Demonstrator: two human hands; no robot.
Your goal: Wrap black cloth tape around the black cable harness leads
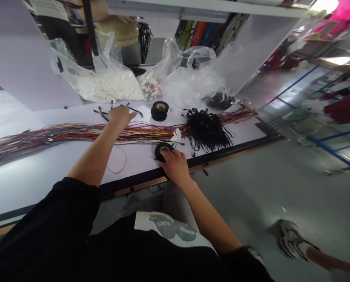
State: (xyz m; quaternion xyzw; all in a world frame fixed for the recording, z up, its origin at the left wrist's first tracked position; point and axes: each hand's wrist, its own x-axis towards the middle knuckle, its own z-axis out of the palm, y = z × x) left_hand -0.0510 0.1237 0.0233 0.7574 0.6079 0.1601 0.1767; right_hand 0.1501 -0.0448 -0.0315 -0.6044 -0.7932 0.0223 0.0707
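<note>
My left hand reaches across the bundle of coloured wires, over short black cables on the white table; its thumb points out to the right, and its other fingers are hard to make out. At the table's front edge, my right hand has its fingers on a roll of black tape. Behind the wires stand stacked black tape rolls. A white piece lies on the wires, left of a pile of black cables.
Clear plastic bags of white parts line the back of the table. A person in a yellow top is beyond the opening. On the right are blue metal frames and another person's shoe on the floor.
</note>
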